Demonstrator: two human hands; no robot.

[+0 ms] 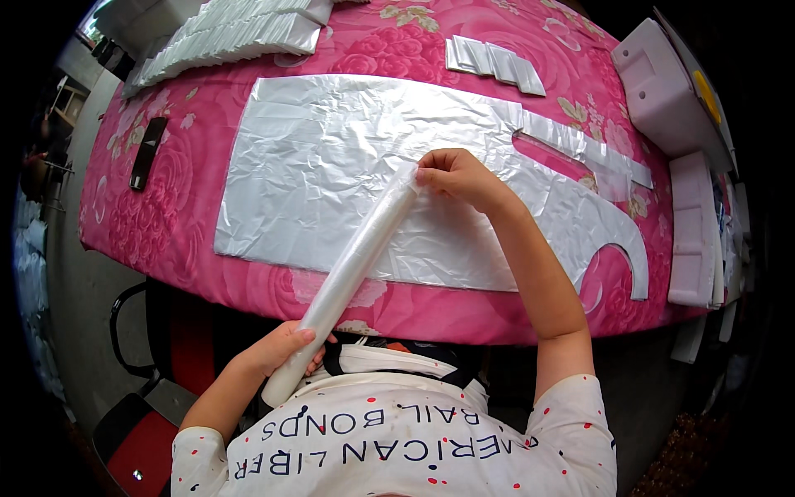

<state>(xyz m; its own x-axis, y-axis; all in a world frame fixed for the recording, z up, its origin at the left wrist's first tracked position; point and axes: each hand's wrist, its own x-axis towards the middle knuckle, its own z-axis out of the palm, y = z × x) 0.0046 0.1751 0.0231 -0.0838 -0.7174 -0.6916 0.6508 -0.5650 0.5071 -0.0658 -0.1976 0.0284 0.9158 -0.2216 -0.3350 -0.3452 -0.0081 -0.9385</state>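
Observation:
A long translucent white plastic roll (356,257) slants from my body up over the table. Near its lower end, my left hand (290,348) has its fingers wrapped round it. My right hand (455,178) pinches the upper end between thumb and fingertips. Beneath the roll and my right arm, a large flat sheet of silvery-white plastic, shaped like a disposable apron (306,141), is spread on the table. Its narrow strap pieces (588,153) and curved cut-out neck end point to the right. Whether it is one sheet or a stack, I cannot tell.
A pink flowered cloth (149,228) covers the table. Folded white plastic packets lie in a big pile (232,45) at the far left and a small row (495,65) at the far right. A dark narrow object (148,153) rests at left. White foam boxes (662,79) stand along the right edge.

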